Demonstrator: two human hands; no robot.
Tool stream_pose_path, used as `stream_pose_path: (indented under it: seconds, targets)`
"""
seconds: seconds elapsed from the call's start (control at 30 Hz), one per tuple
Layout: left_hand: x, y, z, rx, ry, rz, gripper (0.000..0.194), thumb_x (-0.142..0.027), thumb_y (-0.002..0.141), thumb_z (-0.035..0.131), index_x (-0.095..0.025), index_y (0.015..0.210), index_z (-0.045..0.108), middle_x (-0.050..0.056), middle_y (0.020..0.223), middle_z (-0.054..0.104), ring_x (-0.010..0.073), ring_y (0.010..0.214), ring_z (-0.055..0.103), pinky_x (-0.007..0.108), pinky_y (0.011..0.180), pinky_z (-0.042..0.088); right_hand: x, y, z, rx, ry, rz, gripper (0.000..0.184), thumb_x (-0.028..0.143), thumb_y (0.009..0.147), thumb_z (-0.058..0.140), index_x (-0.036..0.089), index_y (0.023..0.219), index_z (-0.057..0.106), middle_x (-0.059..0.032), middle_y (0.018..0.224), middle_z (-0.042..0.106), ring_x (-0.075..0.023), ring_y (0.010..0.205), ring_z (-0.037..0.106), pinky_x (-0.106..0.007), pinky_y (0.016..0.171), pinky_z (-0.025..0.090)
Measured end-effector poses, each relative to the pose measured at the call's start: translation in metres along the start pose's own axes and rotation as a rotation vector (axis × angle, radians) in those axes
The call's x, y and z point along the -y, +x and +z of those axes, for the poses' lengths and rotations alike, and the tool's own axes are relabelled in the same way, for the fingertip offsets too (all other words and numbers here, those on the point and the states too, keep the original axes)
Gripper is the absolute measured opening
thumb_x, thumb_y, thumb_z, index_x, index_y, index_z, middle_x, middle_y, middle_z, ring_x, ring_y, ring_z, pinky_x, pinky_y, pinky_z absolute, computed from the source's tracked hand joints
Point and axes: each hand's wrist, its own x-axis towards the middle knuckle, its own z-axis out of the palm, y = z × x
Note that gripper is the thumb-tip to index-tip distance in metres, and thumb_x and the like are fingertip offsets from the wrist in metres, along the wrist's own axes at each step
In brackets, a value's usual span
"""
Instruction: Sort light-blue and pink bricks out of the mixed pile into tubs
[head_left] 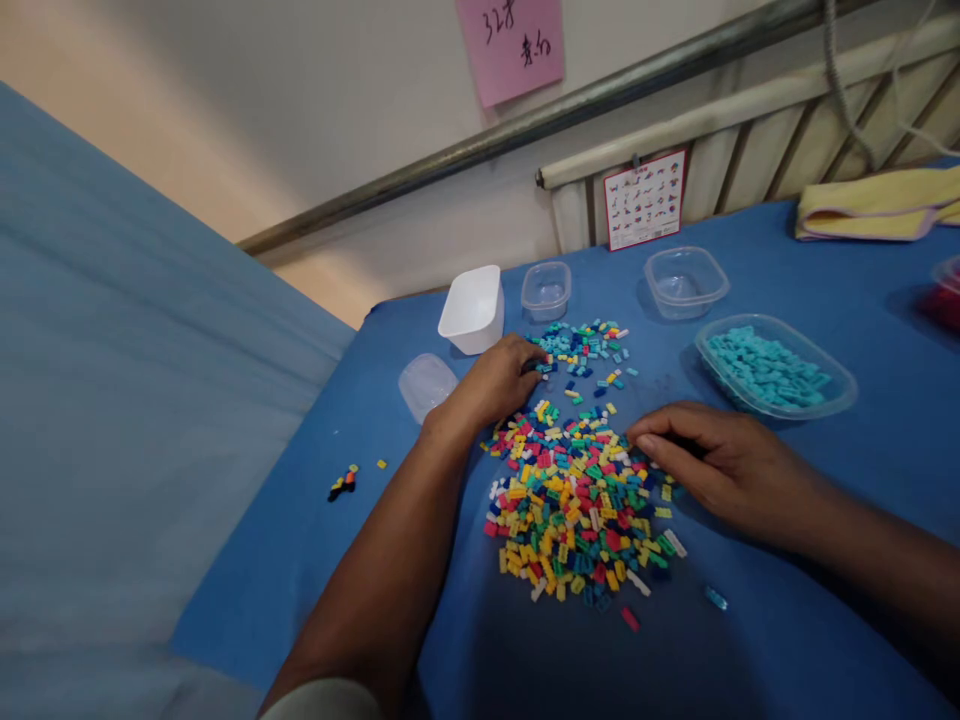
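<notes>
A large heap of small toy building bricks (577,510) in yellow, red, green, white and blue lies on the blue-covered table. Behind it is a smaller, looser group of mostly light-blue bricks (577,342). My left hand (499,380) rests at the left edge of that smaller group, its fingers curled down toward the thumb; whatever lies between them is hidden. At the big heap's right edge, my right hand (712,465) has thumb and forefinger pinched together, and I cannot make out a brick between the tips. A clear tub (840,395) of turquoise bricks stands beyond my right hand.
A white tub (472,310), a small clear tub (546,290) and another clear tub (686,285) stand along the back. Left of my left hand is a translucent lid (426,387). A printed card (645,200) leans by the radiator; a yellow cloth (870,205) lies back right.
</notes>
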Motion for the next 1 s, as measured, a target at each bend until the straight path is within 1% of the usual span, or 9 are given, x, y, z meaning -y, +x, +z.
stream_pose_path:
  seconds: [0.13, 0.27, 0.37, 0.53, 0.67, 0.73, 0.8, 0.87, 1.0]
  targets:
    - [0.002, 0.000, 0.000, -0.001, 0.044, 0.056, 0.029, -0.018, 0.099, 0.070, -0.016, 0.127, 0.077, 0.012, 0.124, 0.070, 0.0272, 0.120, 0.066, 0.042, 0.112, 0.053, 0.001, 0.000, 0.001, -0.004, -0.002, -0.001, 0.020, 0.039, 0.110, 0.058, 0.030, 0.111, 0.077, -0.0004, 0.107, 0.080, -0.0205, 0.097, 0.075, -0.034, 0.085, 0.057]
    - [0.002, -0.001, -0.001, 0.040, 0.068, 0.117, 0.029, -0.014, 0.101, 0.065, -0.018, 0.128, 0.076, 0.011, 0.126, 0.071, 0.0260, 0.125, 0.065, 0.042, 0.115, 0.051, 0.002, 0.000, 0.001, -0.012, -0.003, -0.004, 0.020, 0.037, 0.109, 0.058, 0.030, 0.110, 0.078, -0.0006, 0.106, 0.080, -0.0209, 0.095, 0.075, -0.034, 0.083, 0.057]
    - [-0.001, -0.001, -0.003, 0.059, 0.070, 0.117, 0.028, -0.013, 0.100, 0.064, -0.018, 0.125, 0.075, 0.011, 0.126, 0.071, 0.0254, 0.121, 0.066, 0.042, 0.112, 0.053, 0.002, 0.000, 0.001, -0.011, -0.006, -0.001, 0.021, 0.038, 0.109, 0.059, 0.030, 0.110, 0.078, -0.0008, 0.105, 0.080, -0.0209, 0.094, 0.075, -0.034, 0.082, 0.058]
    - [-0.006, -0.002, -0.007, 0.079, 0.047, 0.130, 0.031, -0.009, 0.100, 0.060, -0.017, 0.126, 0.075, 0.011, 0.125, 0.071, 0.0234, 0.117, 0.068, 0.039, 0.110, 0.054, 0.001, -0.001, 0.000, 0.003, -0.009, -0.007, 0.021, 0.038, 0.110, 0.058, 0.030, 0.111, 0.077, -0.0017, 0.107, 0.080, -0.0212, 0.096, 0.075, -0.035, 0.084, 0.058]
    - [-0.008, -0.003, -0.008, 0.091, 0.054, 0.109, 0.028, -0.006, 0.098, 0.060, -0.016, 0.119, 0.075, 0.009, 0.120, 0.071, 0.0231, 0.113, 0.068, 0.039, 0.107, 0.055, 0.000, -0.001, 0.001, 0.001, -0.009, -0.004, 0.022, 0.039, 0.110, 0.058, 0.030, 0.112, 0.078, -0.0023, 0.106, 0.080, -0.0211, 0.095, 0.075, -0.035, 0.084, 0.058]
    - [-0.009, -0.003, -0.007, 0.098, 0.062, 0.110, 0.030, -0.007, 0.098, 0.059, -0.016, 0.122, 0.074, 0.010, 0.121, 0.069, 0.0235, 0.114, 0.067, 0.039, 0.107, 0.055, 0.000, -0.001, 0.001, 0.000, -0.006, 0.003, 0.022, 0.040, 0.110, 0.058, 0.030, 0.112, 0.078, -0.0021, 0.107, 0.080, -0.0209, 0.096, 0.075, -0.035, 0.085, 0.058]
    - [-0.010, -0.004, -0.008, 0.112, 0.069, 0.136, 0.036, -0.007, 0.099, 0.058, -0.017, 0.130, 0.072, 0.010, 0.125, 0.068, 0.0242, 0.118, 0.066, 0.040, 0.108, 0.054, 0.000, -0.001, 0.001, -0.001, -0.004, 0.005, 0.022, 0.040, 0.110, 0.058, 0.030, 0.112, 0.078, -0.0021, 0.107, 0.080, -0.0211, 0.096, 0.075, -0.035, 0.085, 0.058]
    - [-0.012, -0.004, -0.008, 0.125, 0.077, 0.157, 0.040, -0.007, 0.100, 0.056, -0.019, 0.135, 0.071, 0.010, 0.126, 0.067, 0.0244, 0.120, 0.065, 0.040, 0.109, 0.053, 0.001, -0.001, 0.001, 0.001, -0.007, 0.001, 0.022, 0.040, 0.110, 0.058, 0.030, 0.112, 0.078, -0.0021, 0.107, 0.080, -0.0215, 0.096, 0.075, -0.035, 0.084, 0.058]
    - [-0.014, -0.005, -0.011, 0.128, 0.077, 0.143, 0.037, -0.006, 0.099, 0.056, -0.019, 0.129, 0.073, 0.009, 0.121, 0.068, 0.0238, 0.118, 0.065, 0.039, 0.110, 0.053, 0.000, 0.000, 0.001, 0.000, -0.015, -0.012, 0.022, 0.039, 0.109, 0.058, 0.030, 0.111, 0.078, -0.0021, 0.106, 0.081, -0.0220, 0.096, 0.075, -0.035, 0.084, 0.058]
